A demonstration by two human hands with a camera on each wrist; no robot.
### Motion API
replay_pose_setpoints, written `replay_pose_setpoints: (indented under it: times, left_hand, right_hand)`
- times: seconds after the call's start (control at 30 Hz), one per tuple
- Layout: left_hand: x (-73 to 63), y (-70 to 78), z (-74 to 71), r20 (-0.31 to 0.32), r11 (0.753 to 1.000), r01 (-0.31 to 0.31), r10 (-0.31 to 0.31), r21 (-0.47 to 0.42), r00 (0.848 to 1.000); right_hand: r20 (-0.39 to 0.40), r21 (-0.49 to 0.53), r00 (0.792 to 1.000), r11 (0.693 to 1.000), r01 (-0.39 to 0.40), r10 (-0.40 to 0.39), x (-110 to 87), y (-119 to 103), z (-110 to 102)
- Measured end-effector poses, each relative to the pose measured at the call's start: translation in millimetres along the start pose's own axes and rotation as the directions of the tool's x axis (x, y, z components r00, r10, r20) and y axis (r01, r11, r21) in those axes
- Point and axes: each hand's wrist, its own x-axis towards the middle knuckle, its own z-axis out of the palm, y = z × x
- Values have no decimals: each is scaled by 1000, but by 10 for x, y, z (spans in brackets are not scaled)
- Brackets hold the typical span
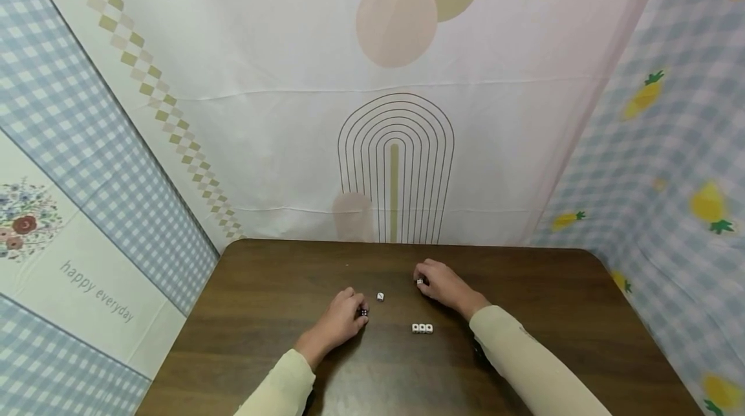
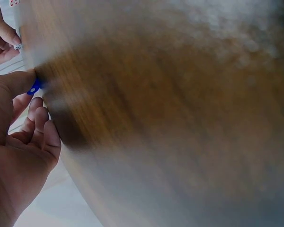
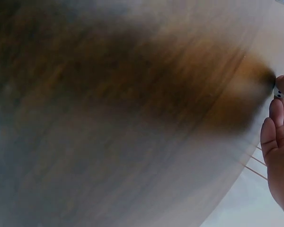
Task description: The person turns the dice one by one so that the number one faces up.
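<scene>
My left hand (image 1: 340,317) pinches a die between thumb and fingers. The die looks dark in the head view and blue with a white pip in the left wrist view, where the blue die (image 2: 33,87) sits at the thumb tip. Farther back and to the right, my right hand (image 1: 443,283) pinches a white die (image 3: 279,93) with dark pips, held low at the tabletop. A single white die (image 1: 381,297) lies between the hands, nearer the left one. Three white dice (image 1: 422,328) stand side by side in a row, on the near side of the right hand.
Everything is on a dark brown wooden table (image 1: 396,364) with rounded far corners. A pale patterned cloth (image 1: 279,144) hangs behind its far edge. Blue checked cloths hang at the left and at the right (image 1: 658,209).
</scene>
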Motion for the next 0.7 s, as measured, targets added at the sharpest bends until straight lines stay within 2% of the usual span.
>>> replay_pose_setpoints:
  times: [0.17,0.7]
  left_hand:
    - [2,9,-5,-3,1000,-4,4,3,1000]
    - [-6,1,5,5,1000,5,-5,2,1000]
  right_hand:
    - [28,-11,1000,1000,-13,13,12,6,-6]
    - [-37,-4,999,999,37,-37,-6,47,17]
